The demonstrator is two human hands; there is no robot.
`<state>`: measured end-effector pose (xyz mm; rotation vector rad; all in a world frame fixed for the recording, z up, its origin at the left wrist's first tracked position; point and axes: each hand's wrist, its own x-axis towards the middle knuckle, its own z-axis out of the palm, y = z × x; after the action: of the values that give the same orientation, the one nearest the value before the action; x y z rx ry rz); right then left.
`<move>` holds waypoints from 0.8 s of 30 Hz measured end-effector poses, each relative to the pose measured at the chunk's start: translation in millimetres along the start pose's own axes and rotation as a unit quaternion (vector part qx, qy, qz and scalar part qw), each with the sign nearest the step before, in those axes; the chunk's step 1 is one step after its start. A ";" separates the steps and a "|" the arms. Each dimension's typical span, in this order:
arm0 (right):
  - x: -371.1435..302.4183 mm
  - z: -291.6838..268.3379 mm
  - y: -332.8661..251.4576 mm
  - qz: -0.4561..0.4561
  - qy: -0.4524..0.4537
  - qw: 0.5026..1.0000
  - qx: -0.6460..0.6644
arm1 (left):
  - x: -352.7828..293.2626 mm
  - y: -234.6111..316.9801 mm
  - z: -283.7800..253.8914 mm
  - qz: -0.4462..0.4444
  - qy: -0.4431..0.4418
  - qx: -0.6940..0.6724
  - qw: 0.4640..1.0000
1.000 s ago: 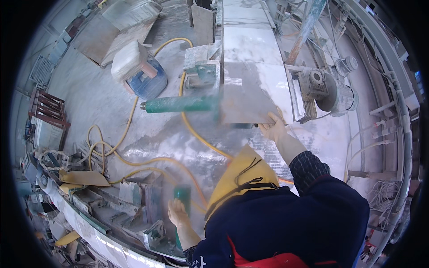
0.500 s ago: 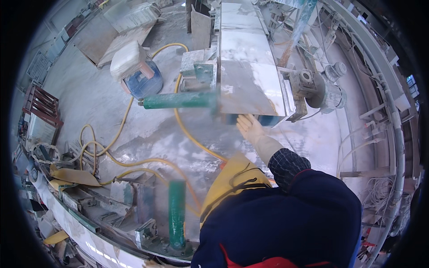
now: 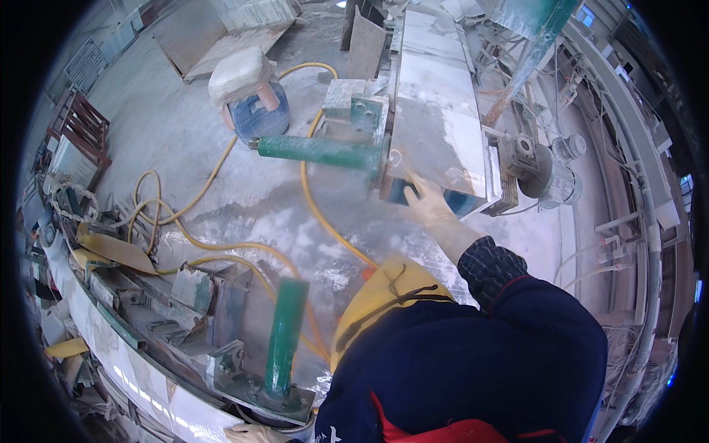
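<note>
My right hand [image 3: 430, 207], in a pale glove, reaches to the near end of a long stone slab [image 3: 437, 150] with white and brown-grey patches. Its thumb and fingers are apart, with fingertips at the slab's near edge; whether they touch is unclear. The slab lies on a roller conveyor, and a dark green roller [image 3: 461, 201] shows under its end. My left hand [image 3: 255, 433], also gloved, rests with outstretched fingers on the edge of a glossy white slab [image 3: 188, 416] at the bottom. A yellow apron [image 3: 388, 292] hangs at my front.
One green roller [image 3: 317, 150] juts left from the conveyor; another green roller [image 3: 286, 336] stands upright beside me. A yellow hose [image 3: 314, 203] loops over the wet floor. A blue plastic-wrapped drum [image 3: 258, 114] stands beyond, and a motor [image 3: 555, 179] sits right of the conveyor.
My right hand has turned from palm up under the slab's end to its near edge, fingers pointing forward. My left hand has come into clearer view on the white slab. The whole view has shifted.
</note>
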<state>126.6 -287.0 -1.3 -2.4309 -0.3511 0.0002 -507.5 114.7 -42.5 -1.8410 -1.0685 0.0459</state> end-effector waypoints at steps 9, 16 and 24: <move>63.8 7.8 -20.9 -0.131 0.020 0.945 -0.301 | 11.1 -3.2 26.8 -0.228 -0.083 -0.334 0.911; 79.4 11.0 -3.2 -0.159 -0.011 0.932 -0.325 | -14.4 -5.1 61.3 -0.204 -0.037 -0.378 0.902; 79.0 23.8 7.7 -0.168 0.022 0.915 -0.367 | -12.9 1.3 33.2 -0.130 0.034 -0.207 0.969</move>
<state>202.4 -258.0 -17.4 -3.0565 -0.8727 -0.4043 -529.7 129.5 -66.1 -2.0313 -1.3365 -0.4233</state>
